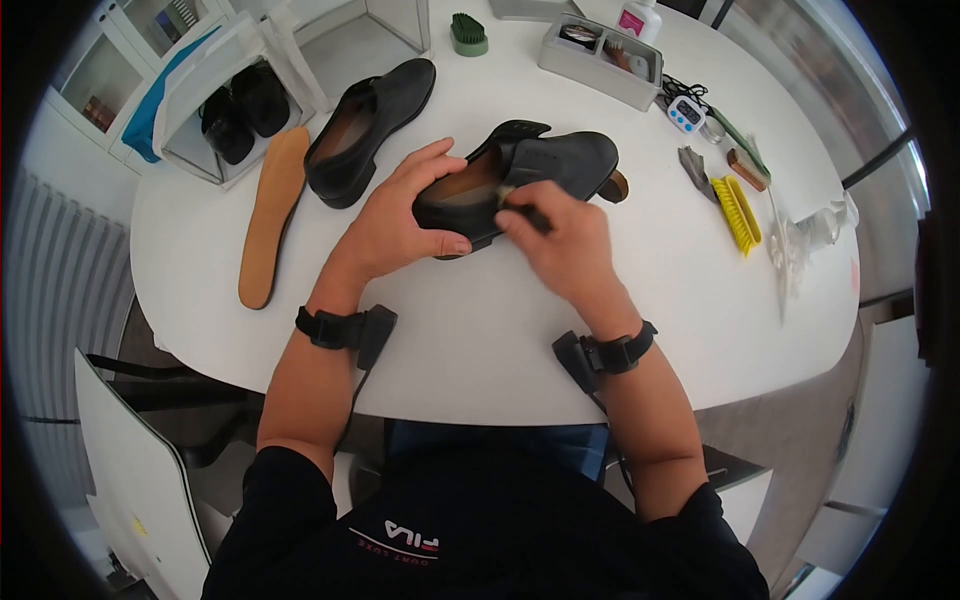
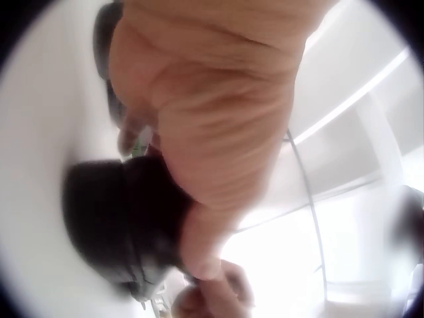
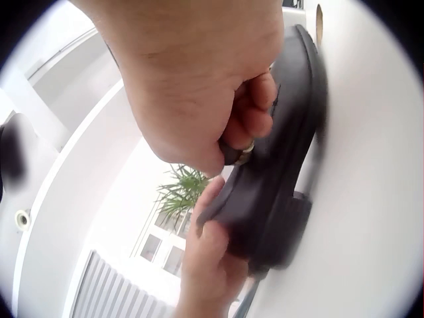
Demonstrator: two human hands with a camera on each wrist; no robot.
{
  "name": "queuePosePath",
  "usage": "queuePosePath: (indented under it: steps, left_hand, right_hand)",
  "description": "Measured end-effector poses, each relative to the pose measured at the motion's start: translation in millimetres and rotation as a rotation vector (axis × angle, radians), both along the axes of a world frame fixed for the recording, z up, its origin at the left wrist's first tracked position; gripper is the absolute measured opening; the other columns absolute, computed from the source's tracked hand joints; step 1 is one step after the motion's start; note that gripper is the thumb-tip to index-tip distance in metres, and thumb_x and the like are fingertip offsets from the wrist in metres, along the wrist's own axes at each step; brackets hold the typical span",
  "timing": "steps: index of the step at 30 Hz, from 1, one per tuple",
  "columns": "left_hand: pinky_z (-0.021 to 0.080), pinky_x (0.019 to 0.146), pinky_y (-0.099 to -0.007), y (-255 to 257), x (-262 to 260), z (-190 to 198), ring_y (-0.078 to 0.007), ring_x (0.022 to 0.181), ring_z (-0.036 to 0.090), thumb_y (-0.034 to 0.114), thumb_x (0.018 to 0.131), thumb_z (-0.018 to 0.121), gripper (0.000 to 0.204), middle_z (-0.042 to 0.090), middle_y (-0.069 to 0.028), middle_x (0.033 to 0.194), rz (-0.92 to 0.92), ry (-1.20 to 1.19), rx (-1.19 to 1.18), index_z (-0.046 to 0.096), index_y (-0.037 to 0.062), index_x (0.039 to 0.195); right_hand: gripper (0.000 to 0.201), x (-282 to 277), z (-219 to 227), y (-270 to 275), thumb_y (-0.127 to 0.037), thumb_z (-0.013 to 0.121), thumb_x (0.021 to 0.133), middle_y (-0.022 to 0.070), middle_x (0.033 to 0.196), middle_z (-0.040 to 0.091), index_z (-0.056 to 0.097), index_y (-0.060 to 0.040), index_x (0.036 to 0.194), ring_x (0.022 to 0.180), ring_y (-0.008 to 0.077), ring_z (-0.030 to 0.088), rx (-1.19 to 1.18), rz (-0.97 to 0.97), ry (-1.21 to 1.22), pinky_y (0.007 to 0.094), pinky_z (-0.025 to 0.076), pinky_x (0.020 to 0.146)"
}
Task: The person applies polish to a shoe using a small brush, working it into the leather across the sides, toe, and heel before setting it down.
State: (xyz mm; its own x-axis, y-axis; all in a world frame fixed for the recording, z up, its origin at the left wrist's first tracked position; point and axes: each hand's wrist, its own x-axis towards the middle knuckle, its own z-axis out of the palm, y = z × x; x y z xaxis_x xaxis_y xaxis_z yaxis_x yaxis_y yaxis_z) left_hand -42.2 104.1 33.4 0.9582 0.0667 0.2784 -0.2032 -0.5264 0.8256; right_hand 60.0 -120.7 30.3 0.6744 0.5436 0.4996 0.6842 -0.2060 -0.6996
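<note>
Head view, twelve o'clock: left hand [image 1: 392, 222] grips the black shoe [image 1: 566, 162] between thumb and fingers, right hand [image 1: 568, 242] pinches a small tool [image 3: 231, 154], which could skid if the left grip slackened.

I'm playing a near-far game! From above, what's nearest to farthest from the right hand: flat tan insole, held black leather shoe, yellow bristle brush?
From the right hand:
1. Held black leather shoe, by its fingers
2. Yellow bristle brush, right side
3. Flat tan insole, left side
</note>
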Motion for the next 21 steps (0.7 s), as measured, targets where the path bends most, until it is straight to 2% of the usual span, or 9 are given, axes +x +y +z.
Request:
queuePosePath:
  steps: [3,5,8,10,11,13,15,19,21]
  left_hand:
    - [0.041,0.120,-0.0412,-3.5,0.1,2.9,-0.0323,0.149,0.047,0.025,0.069,0.098,0.071,0.051,-0.0165,0.160,0.060,-0.020,0.092,0.068,0.0039,0.129]
    - [0.041,0.120,-0.0422,-1.7,-0.4,1.0,-0.0330,0.149,0.048,0.023,0.071,0.096,0.062,0.052,-0.0168,0.160,0.079,0.019,0.101,0.071,0.0030,0.124]
    - [0.042,0.119,-0.0433,-2.8,-0.6,-1.8,-0.0338,0.147,0.050,0.017,0.075,0.092,0.049,0.053,-0.0173,0.158,0.140,-0.059,0.168,0.073,0.0021,0.117]
    - [0.043,0.118,-0.0470,-12.4,4.0,-1.8,-0.0351,0.144,0.053,0.013,0.077,0.088,0.044,0.059,-0.0163,0.152,0.255,-0.398,0.545,0.073,0.0044,0.117]
    - [0.043,0.118,-0.0470,-17.2,6.5,-1.3,-0.0351,0.144,0.053,0.013,0.077,0.088,0.044,0.059,-0.0163,0.152,0.249,-0.401,0.546,0.073,0.0044,0.117]
    - [0.040,0.119,-0.0515,-27.0,9.7,-0.4,-0.0323,0.139,0.056,0.012,0.076,0.086,0.043,0.065,-0.0133,0.144,0.198,-0.549,0.724,0.074,0.0087,0.117]
    - [0.037,0.121,-0.0551,-35.6,11.9,-1.3,-0.0304,0.138,0.056,0.013,0.077,0.085,0.043,0.069,-0.0109,0.136,0.195,-0.529,0.737,0.073,0.0077,0.118]
    - [0.033,0.121,-0.0587,-35.7,10.6,-7.1,-0.0275,0.125,0.060,0.017,0.078,0.087,0.049,0.070,-0.0075,0.118,0.284,-0.402,0.845,0.070,0.0074,0.122]
    - [0.033,0.120,-0.0594,-35.0,9.9,-6.5,-0.0264,0.119,0.061,0.018,0.077,0.088,0.051,0.069,-0.0061,0.111,0.294,-0.357,0.834,0.069,0.0075,0.124]
  right_hand:
    - [0.018,3.4,5.2,-5.9,-0.018,0.084,0.087,0.0100,0.080,0.073,0.073,-0.0111,0.099,0.069,0.0296,0.071,-0.036,0.102,-0.097,0.0379,0.056,0.065]
    - [0.019,19.0,0.8,-14.1,-0.021,0.083,0.087,0.0088,0.080,0.074,0.072,-0.0111,0.099,0.072,0.0304,0.072,-0.064,0.030,-0.090,0.0394,0.057,0.066]
    - [0.018,46.6,-7.5,-27.6,-0.026,0.080,0.090,0.0075,0.078,0.075,0.073,-0.0126,0.101,0.076,0.0316,0.074,-0.248,-0.409,-0.072,0.0426,0.058,0.068]
    - [0.018,44.1,-6.0,-26.8,-0.025,0.080,0.090,0.0080,0.079,0.075,0.073,-0.0123,0.101,0.076,0.0313,0.074,-0.230,-0.423,-0.108,0.0423,0.058,0.068]
    - [0.018,42.3,-5.4,-25.0,-0.025,0.080,0.090,0.0085,0.079,0.075,0.073,-0.0120,0.101,0.076,0.0311,0.074,-0.216,-0.430,-0.148,0.0420,0.058,0.068]
    - [0.018,26.1,-5.9,-13.1,-0.025,0.080,0.090,0.0086,0.079,0.075,0.073,-0.0115,0.100,0.077,0.0310,0.074,-0.144,-0.356,-0.134,0.0418,0.058,0.068]
    - [0.018,12.2,-6.6,-3.8,-0.024,0.080,0.090,0.0087,0.079,0.075,0.073,-0.0111,0.100,0.076,0.0310,0.074,-0.005,0.003,-0.084,0.0412,0.058,0.067]
    - [0.020,18.3,-8.5,-5.2,-0.026,0.080,0.090,0.0093,0.079,0.076,0.073,-0.0112,0.101,0.075,0.0310,0.074,-0.031,0.035,-0.122,0.0418,0.058,0.067]
    - [0.021,36.2,-8.0,-18.5,-0.027,0.080,0.090,0.0102,0.082,0.076,0.074,-0.0110,0.101,0.074,0.0318,0.074,-0.177,-0.354,-0.027,0.0423,0.058,0.068]
